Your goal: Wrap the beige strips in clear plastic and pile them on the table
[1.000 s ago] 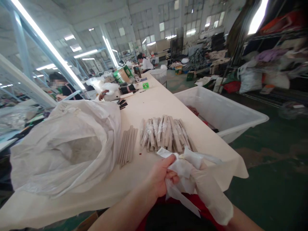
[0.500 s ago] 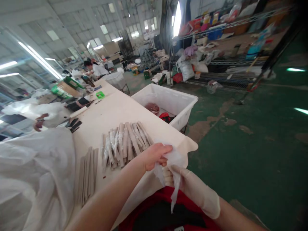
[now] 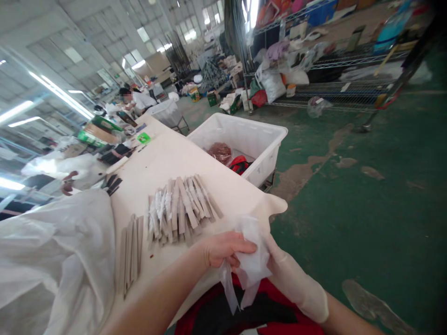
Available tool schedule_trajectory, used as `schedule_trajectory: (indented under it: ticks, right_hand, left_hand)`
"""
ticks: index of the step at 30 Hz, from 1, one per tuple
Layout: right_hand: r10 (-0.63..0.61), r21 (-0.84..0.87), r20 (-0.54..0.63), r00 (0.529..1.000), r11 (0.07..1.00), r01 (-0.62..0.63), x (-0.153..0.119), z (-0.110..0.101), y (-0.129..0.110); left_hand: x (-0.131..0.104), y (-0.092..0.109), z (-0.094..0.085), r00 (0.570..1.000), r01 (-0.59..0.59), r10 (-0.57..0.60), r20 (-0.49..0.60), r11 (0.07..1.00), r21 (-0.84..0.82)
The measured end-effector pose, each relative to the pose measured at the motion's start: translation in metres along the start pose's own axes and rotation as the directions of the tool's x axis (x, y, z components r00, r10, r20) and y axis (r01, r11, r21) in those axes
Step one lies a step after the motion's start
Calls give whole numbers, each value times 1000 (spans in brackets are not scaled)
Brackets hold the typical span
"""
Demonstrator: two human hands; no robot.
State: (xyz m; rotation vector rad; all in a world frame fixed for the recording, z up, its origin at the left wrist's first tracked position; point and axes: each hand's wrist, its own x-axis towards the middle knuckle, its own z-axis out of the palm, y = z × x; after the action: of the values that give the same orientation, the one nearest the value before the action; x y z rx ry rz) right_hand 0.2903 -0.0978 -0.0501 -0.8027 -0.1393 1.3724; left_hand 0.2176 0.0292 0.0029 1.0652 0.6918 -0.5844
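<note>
My bare left hand (image 3: 225, 249) pinches a crumpled piece of thin, whitish see-through plastic film (image 3: 252, 265), with loose ends dangling below. On the other side of the film is my right hand (image 3: 284, 265), in a pale glove. Its fingers are mostly hidden behind the plastic, but it appears to grip the film's right edge. Just beyond my left hand, a heap of grey-beige strips (image 3: 179, 209) lies on the table, many wrapped around the middle in clear plastic. Several unwrapped strips (image 3: 131, 251) lie side by side to the left of that heap.
The long cream table (image 3: 164, 160) runs away from me. White cloth (image 3: 56, 260) covers its left side. A white plastic bin (image 3: 263, 160) on a wheeled frame stands against its right edge. Wire shelving (image 3: 335, 95) is at the back right; a seated person (image 3: 141, 100) is far off.
Both hands have come lower and closer to my body with the film. The film now spreads over the front of my right hand's fingers. My view has tilted slightly.
</note>
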Motion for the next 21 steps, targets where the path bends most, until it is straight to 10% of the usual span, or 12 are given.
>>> schedule_trajectory:
  ticks: [9, 16, 21]
  right_hand:
    - [310, 117, 302, 901, 926, -358, 2, 5, -6]
    - [21, 286, 68, 997, 957, -40, 25, -10, -8]
    - [89, 268, 74, 993, 958, -106, 24, 0, -21]
  left_hand:
    - [4, -12, 10, 988, 137, -143, 50, 984, 113]
    - [-33, -12, -3, 979, -51, 95, -181, 970, 238]
    - [-65, -12, -21, 889, -155, 242, -388, 958, 242]
